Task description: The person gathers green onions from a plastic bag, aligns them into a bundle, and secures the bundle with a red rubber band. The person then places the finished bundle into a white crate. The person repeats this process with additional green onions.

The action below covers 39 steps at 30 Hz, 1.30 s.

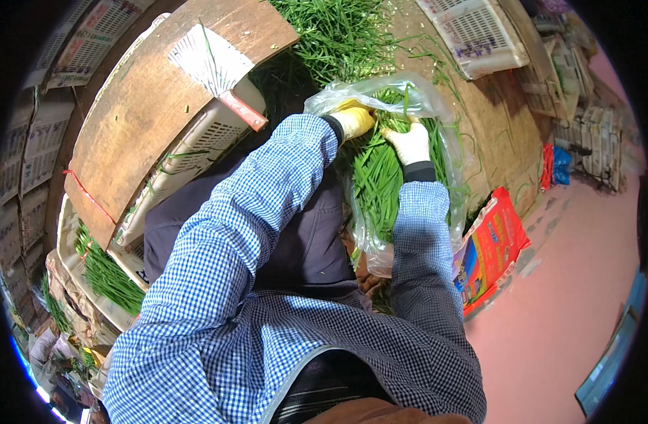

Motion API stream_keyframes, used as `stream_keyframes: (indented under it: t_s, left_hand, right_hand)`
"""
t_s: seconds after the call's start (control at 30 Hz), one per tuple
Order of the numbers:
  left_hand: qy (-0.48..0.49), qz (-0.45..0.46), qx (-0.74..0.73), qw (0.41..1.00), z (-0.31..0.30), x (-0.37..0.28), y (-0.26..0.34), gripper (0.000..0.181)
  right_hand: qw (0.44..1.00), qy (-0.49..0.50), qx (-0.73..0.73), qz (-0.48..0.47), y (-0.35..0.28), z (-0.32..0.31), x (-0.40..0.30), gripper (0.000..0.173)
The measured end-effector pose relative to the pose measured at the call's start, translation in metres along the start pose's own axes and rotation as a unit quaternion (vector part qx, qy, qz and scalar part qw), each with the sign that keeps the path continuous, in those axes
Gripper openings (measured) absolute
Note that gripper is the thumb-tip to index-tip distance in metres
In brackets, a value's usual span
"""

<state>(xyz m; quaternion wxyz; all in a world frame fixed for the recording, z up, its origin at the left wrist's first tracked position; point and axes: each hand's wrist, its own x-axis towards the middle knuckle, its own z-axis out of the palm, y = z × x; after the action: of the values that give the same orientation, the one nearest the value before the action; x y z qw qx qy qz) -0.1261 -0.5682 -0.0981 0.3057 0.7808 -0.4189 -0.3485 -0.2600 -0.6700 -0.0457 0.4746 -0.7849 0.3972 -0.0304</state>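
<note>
Both of my hands, in pale gloves with dark cuffs, are inside the mouth of a clear plastic bag [443, 98]. Cut garlic chives [377, 180] fill the bag, their flat green leaves lying towards me. My left hand [356, 121], its glove stained yellow, is curled at the bag's left side against the pale stems; its fingertips are hidden. Close to its right, my right hand [410, 142] grips stems between thumb and fingers on top of the bundle. The bag lies beside my dark-clad leg [308, 228].
A cleaver [212, 58] with a reddish handle lies on a wooden board [138, 100] over a white plastic crate [197, 143]. Loose greens [340, 37] are heaped ahead. A red printed sack [493, 244] stands right, on the pink floor [557, 297]. More crates [475, 34] stand around.
</note>
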Motion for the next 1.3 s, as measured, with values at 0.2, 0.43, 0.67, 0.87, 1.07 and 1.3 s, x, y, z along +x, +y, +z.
stream_keyframes:
  t_s: [0.2, 0.43, 0.67, 0.87, 1.07, 1.3]
  left_hand:
    - [-0.004, 0.012, 0.027, 1.0, 0.0, 0.007, 0.002, 0.035]
    - [0.078, 0.013, -0.044, 0.996, 0.006, -0.001, -0.014, 0.031]
    - [0.081, 0.005, 0.021, 0.996, -0.013, -0.011, 0.004, 0.015]
    - [0.029, 0.195, 0.028, 0.98, -0.012, -0.016, 0.005, 0.025]
    - [-0.129, 0.155, 0.382, 0.902, -0.015, -0.027, 0.04, 0.058]
    - [-0.102, 0.172, 0.406, 0.892, 0.022, -0.008, 0.021, 0.021]
  right_hand:
    - [0.987, -0.019, -0.156, -0.027, -0.004, 0.008, 0.007, 0.061]
    - [0.999, 0.001, 0.029, 0.023, 0.011, 0.004, 0.011, 0.056]
    - [0.994, 0.078, 0.074, -0.023, 0.012, -0.01, -0.007, 0.052]
    - [0.995, 0.09, 0.023, -0.044, 0.022, -0.006, 0.001, 0.053]
    - [0.995, 0.07, 0.067, -0.035, 0.015, -0.005, -0.005, 0.055]
    - [0.993, 0.072, 0.064, -0.068, 0.01, -0.015, -0.035, 0.045]
